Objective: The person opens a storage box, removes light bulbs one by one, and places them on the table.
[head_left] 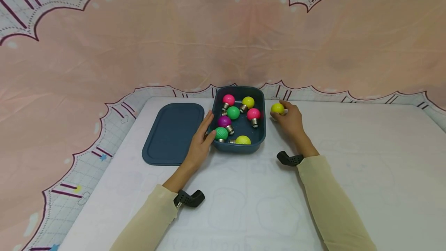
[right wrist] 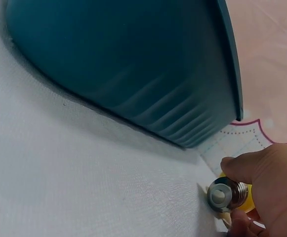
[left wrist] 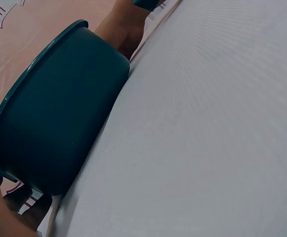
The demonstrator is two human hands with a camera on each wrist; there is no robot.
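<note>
Yellow bulb [head_left: 277, 108] sits in the right hand [head_left: 292, 121], just right of the dark blue tub [head_left: 259, 134], at worktop [head_left: 348, 173] level. Right wrist view: fingers [right wrist: 247, 165] curl round the yellow bulb [right wrist: 249, 197], its metal screw base [right wrist: 221, 195] pointing toward the camera, low over the white cloth; tub wall [right wrist: 133, 64] just beside it, not touching. Left hand [head_left: 201, 142] lies flat against the tub's left wall, fingers straight, fingertips at the rim near the textured green bulb [head_left: 221, 133]. It grips nothing. Left wrist view shows only the tub's outer side [left wrist: 59, 123] and white worktop [left wrist: 207, 123]; the hand itself is barely in view there.

Inside the tub: pink bulb [head_left: 228, 100] back left, a second yellow bulb [head_left: 248, 102] back right, smooth green bulb [head_left: 233, 112] in the middle, another pink bulb [head_left: 253, 114] on the right, purple bulb [head_left: 224, 121] left of centre, third yellow bulb [head_left: 242, 140] at the front wall. Matching blue lid [head_left: 173, 133] lies flat on the worktop, left of the tub, just beside the left hand. Pink cloud-pattern cloth [head_left: 223, 42] hangs behind.
</note>
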